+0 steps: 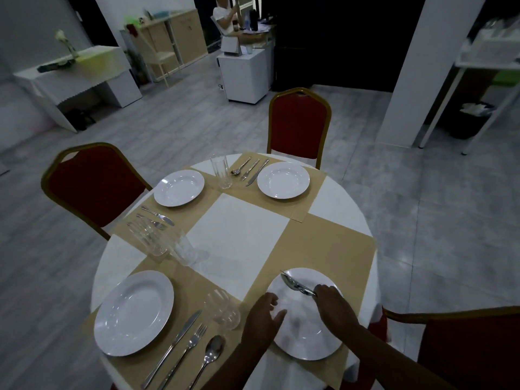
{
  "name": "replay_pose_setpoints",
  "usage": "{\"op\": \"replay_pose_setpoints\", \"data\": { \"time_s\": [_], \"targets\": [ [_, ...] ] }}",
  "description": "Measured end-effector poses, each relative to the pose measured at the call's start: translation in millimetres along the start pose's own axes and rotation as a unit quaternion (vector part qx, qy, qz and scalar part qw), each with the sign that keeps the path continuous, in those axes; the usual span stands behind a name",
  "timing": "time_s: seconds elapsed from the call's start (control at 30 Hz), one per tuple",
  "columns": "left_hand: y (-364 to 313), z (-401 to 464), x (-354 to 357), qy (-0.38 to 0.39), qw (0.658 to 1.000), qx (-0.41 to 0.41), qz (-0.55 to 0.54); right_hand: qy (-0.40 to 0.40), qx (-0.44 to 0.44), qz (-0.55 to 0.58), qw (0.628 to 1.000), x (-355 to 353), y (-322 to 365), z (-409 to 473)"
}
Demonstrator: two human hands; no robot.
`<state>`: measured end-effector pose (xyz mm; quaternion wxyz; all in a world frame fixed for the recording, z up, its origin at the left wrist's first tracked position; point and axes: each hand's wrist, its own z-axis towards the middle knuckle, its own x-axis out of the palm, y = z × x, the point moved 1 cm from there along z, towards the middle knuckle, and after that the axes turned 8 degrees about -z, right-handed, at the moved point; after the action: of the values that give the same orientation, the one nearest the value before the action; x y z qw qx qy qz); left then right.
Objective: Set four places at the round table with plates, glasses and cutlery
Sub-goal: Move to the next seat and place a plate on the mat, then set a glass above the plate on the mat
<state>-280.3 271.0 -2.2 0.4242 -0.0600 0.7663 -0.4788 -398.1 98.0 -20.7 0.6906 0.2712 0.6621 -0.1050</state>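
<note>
On the round table [334, 205], four white plates lie on tan placemats. My right hand [333, 304] grips a bundle of cutlery [295, 284] over the near right plate [306, 337], spoon bowl pointing away from me. My left hand [263, 315] hovers at that plate's left rim, fingers relaxed, holding nothing. A glass [222, 308] stands just left of it. The near left plate [133, 312] has a knife, fork and spoon [209, 358] beside it. Both far plates [179, 187] [283, 180] have cutlery and a glass [221, 170].
Two more glasses [184, 247] stand at the left of the table. Red chairs with gold frames stand at the far side [299, 123], the left [92, 184] and the near right [472, 350]. A person stands at a white cabinet [244, 74] far back.
</note>
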Motion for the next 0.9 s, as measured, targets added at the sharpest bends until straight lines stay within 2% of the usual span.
{"op": "replay_pose_setpoints", "data": {
  "time_s": [0.2,0.37,0.5,0.67,0.9],
  "targets": [
    [-30,27,-19,-0.024,0.998,0.058,-0.009,-0.035,0.006,0.035,0.999,-25,9,24],
    [-65,51,-67,-0.095,0.99,0.097,-0.03,-0.061,0.009,0.076,0.995,-57,24,53],
    [-74,61,-121,-0.143,0.981,0.122,-0.04,-0.057,0.011,0.162,0.985,-81,43,74],
    [-38,54,-169,-0.187,0.976,0.081,-0.075,-0.079,-0.01,0.225,0.971,-91,71,93],
    [42,45,-201,-0.316,0.944,-0.023,-0.091,-0.064,-0.024,0.244,0.967,-78,107,110]
  ]
}}
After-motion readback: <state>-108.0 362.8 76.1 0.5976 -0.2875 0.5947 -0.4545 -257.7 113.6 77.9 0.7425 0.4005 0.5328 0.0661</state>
